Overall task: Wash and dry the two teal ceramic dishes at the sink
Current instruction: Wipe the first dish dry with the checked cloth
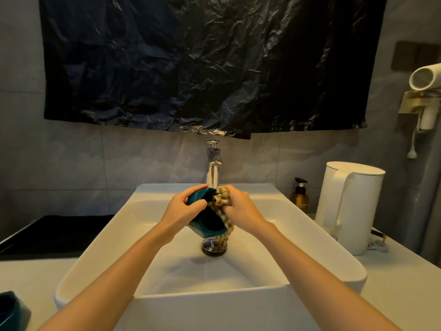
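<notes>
– Honestly, what worries you most here?

– A drop. The left hand (188, 206) has fingers and thumb curled round the wall of the teal dish (202, 231). The dish is tipped on edge in the air over the middle of the sink (214, 299), above the drain (214, 248). That one hand carries all of it. I cannot tell whether the glaze is wet or soapy. If it is, a hard rub could twist the dish loose, and it would strike the hard basin.

– And the right hand (238, 204)?

– Closed on a bunched patterned cloth (220, 199), pressing it against the dish's rim from the three o'clock side. The cloth's tail hangs down towards the drain, where I'd judge it could snag on the stopper or soak up water.

– Anything behind them?

– The tap (212, 170) stands at twelve o'clock, just beyond the knuckles. A wide stroke could knock the rim on the metal and chip it.

– The other one?

– The second teal dish (12, 311) sits on the counter at seven o'clock of the sink, cut off by the frame's edge and well apart from both hands. An elbow drawn back could nudge it.
</notes>
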